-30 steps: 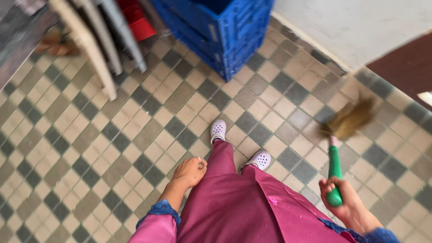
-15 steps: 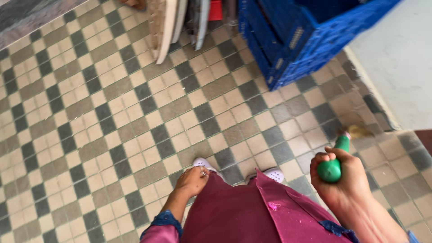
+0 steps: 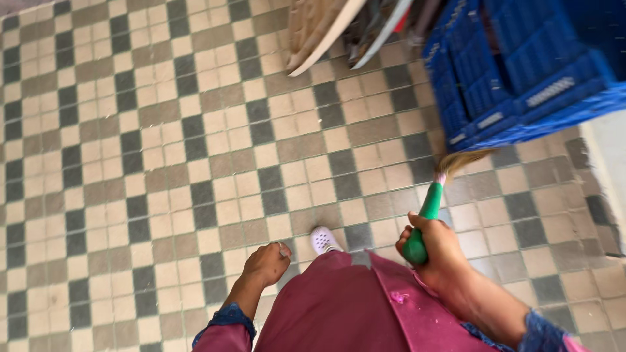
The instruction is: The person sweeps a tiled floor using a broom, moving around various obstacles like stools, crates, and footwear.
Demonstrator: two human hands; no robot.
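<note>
My right hand grips the green handle of a short broom. Its straw bristles reach the tiles just below the blue crate. My left hand hangs loosely curled beside my maroon garment, holding nothing, with a ring on one finger. One white perforated clog shows under the garment's hem.
The floor is a checkered pattern of beige, grey and dark tiles. Pale chair or table legs lean at the top centre, left of the stacked blue crates. A pale wall base runs along the right edge.
The view has swung left, bringing the crates to the upper right. My right hand has swept the broom leftward toward the crate's base. My left hand stays by my side.
</note>
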